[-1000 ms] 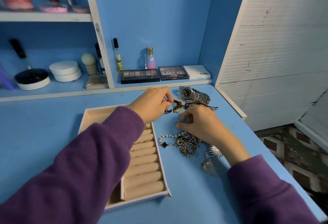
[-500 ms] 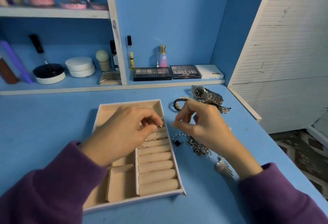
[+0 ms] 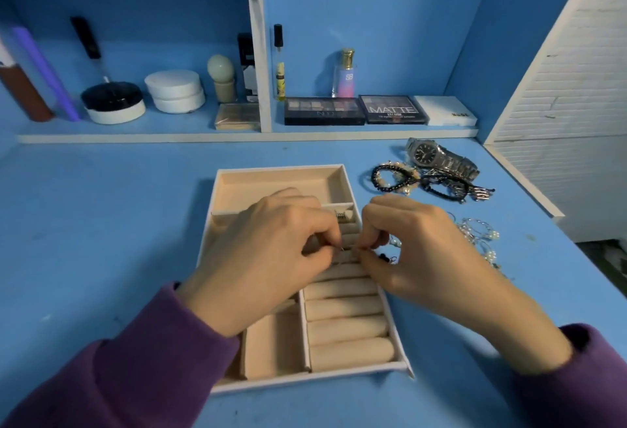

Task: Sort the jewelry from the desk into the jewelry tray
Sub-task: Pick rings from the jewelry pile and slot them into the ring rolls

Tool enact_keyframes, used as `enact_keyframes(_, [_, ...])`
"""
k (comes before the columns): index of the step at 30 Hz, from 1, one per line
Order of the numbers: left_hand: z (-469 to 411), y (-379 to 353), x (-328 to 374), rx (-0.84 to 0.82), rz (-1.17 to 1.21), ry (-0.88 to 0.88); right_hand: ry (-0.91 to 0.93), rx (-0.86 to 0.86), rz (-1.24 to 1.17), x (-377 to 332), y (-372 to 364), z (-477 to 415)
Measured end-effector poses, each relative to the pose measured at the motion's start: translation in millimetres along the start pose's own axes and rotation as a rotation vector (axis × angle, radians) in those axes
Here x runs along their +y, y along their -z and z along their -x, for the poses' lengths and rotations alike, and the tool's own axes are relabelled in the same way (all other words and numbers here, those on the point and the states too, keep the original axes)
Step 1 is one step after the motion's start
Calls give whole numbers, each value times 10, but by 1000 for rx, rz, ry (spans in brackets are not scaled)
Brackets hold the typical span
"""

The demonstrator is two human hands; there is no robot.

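Worktop (image 3: 101, 224): one, flat, matt blue painted surface, lightly scuffed.
Jewelry tray (image 3: 342, 169): one, rectangular, with a white rim and a beige velvety lining. It lies mid-worktop, partly under both hands. There is a wide compartment at its far end and squarish ones at near left.
Ring rolls (image 3: 346, 329): padded beige cylinders in the tray's right column. Five show clear of the hands; more are partly hidden.
Left hand (image 3: 271, 258): fingers curled, thumb and forefinger pinching a small metal piece (image 3: 343, 249) over the ring rolls.
Right hand (image 3: 417, 251): curled likewise, fingertips meeting the left hand's on the small metal piece. Whether it is one piece or two cannot be told.
Ribbed metal item (image 3: 342, 216): one, small and coil-like, in the little compartment just beyond the rolls.
Watch (image 3: 437, 156): one, with a silver link band and a round dark dial. It lies at the far right of the worktop, outside the tray.
Beaded bracelets (image 3: 393, 178): glossy dark and pale beads, looped together just beside the watch; number unclear.
Cord bracelets (image 3: 444, 186): black, tangled, touching the watch band.
Pearl-and-wire pieces (image 3: 478, 234): silver loops with small white beads, heaped right of the right hand.
Eyeshadow palettes (image 3: 324, 110): two, flat and black, side by side on the shelf beyond the worktop.
Sleeves (image 3: 135, 376): two, purple, soft cloth.
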State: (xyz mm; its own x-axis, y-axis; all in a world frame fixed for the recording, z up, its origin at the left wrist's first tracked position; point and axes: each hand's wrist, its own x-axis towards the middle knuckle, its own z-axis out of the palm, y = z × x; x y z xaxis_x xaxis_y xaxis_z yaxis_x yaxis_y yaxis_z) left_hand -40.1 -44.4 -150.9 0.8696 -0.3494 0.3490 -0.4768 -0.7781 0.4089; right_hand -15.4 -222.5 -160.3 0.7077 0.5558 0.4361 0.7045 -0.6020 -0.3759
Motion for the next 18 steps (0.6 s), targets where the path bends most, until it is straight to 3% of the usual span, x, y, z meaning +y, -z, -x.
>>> enact_keyframes(18, [44,-22,-43,-42,1,-29,-82,-136,-131,46,61,44])
